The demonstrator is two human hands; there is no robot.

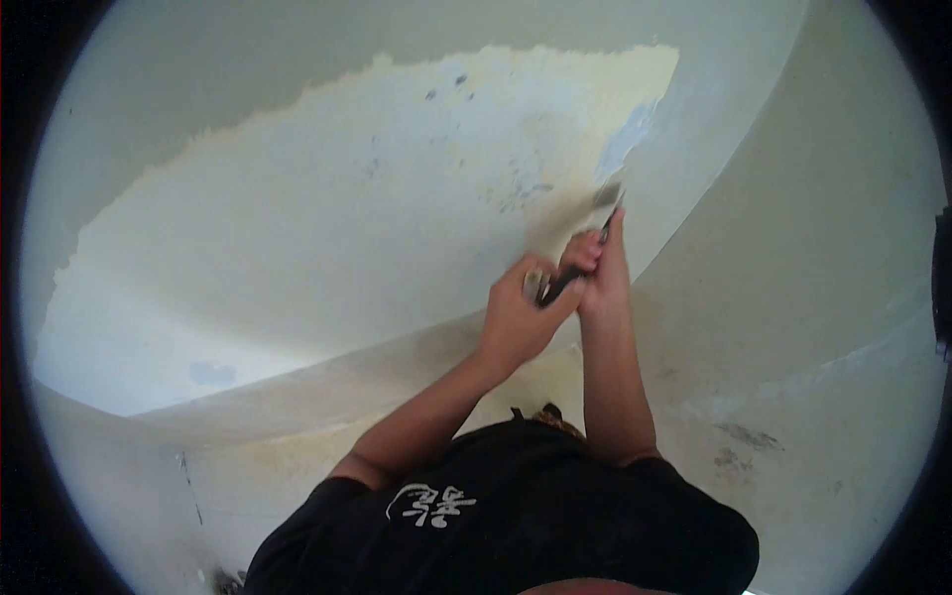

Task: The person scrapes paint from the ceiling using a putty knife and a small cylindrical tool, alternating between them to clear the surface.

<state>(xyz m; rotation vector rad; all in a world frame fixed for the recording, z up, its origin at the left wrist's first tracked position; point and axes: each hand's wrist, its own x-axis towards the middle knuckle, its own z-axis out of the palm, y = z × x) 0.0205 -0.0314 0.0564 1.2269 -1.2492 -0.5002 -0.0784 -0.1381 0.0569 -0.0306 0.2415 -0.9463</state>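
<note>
Scraper (608,196) in both hands, its blade rests at or very near the wall (347,198), just beside the right-hand end of a large pale patch (297,228); blur hides whether the edge actually touches. The tool slants, blade to the far right and dark handle (561,284) to the near left. The left hand (521,305) is closed around the near end of the handle, where a small light-coloured part (535,286) shows between the fingers. The right hand (595,266) is clamped on the tool nearer the blade, one finger stretched along it, and the two hands sit close together. The pale patch spreads well to the left, with a ragged yellowish border along its far side and dark specks in its far middle. A bluish area (628,137) lies just beyond the blade. To the right, a long curved edge (729,169) crosses the surface. The person wears a black shirt (595,516) with white characters (431,504).
</note>
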